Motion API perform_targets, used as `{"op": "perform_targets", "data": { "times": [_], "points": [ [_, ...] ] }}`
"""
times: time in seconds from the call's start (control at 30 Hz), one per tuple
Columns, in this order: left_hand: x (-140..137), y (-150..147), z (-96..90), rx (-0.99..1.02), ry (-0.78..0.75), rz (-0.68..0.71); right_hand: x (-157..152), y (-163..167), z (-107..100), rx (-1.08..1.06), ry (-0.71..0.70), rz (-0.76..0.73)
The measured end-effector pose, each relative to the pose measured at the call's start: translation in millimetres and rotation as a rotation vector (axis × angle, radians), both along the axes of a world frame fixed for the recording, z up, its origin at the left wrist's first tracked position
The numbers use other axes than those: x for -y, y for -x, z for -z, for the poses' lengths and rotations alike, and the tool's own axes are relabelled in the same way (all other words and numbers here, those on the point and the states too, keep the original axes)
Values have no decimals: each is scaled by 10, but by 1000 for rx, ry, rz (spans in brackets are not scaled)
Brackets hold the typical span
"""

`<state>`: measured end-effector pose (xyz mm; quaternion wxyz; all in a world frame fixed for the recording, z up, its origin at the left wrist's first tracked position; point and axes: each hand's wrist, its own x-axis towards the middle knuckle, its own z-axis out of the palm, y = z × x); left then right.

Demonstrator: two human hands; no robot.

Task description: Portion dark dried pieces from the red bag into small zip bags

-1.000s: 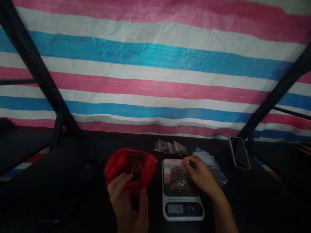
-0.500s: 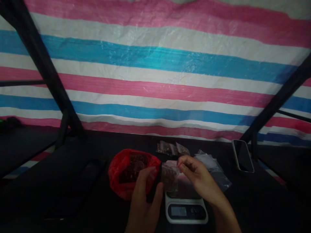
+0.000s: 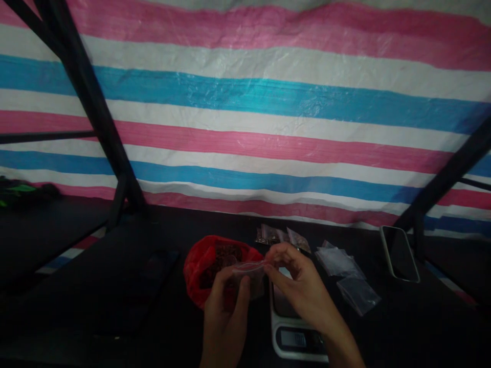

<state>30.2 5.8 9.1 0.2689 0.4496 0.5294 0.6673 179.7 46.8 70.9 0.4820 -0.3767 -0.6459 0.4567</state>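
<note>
Black table (image 3: 169, 223), fingers (image 3: 280, 250) pinched, bag (image 3: 256, 286) between

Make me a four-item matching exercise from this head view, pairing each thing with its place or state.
Things
1. red plastic bag with dark brown pieces inside
2. white digital scale with a dark platform
3. small clear plastic zip bag
4. rectangular phone with a pale edge

Places and states
A. held between left hand and right hand
B. rightmost of the four, screen dark
C. digits on its display
D. leftmost of the four, mouth open

Pairs: 1-D, 2-C, 3-A, 4-B
</note>
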Motion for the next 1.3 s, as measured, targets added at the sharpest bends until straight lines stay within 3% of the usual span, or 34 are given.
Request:
{"op": "perform_targets", "data": {
  "times": [0.17,0.4,1.3],
  "points": [
    [29,27,-5,59,36,95,10,97,-21,32,-52,66],
    [12,76,8,107,43,68,24,190,-3,-1,-12,-34],
    [4,146,-51,52,40,21,74,325,4,92,23,-71]
  ]
}}
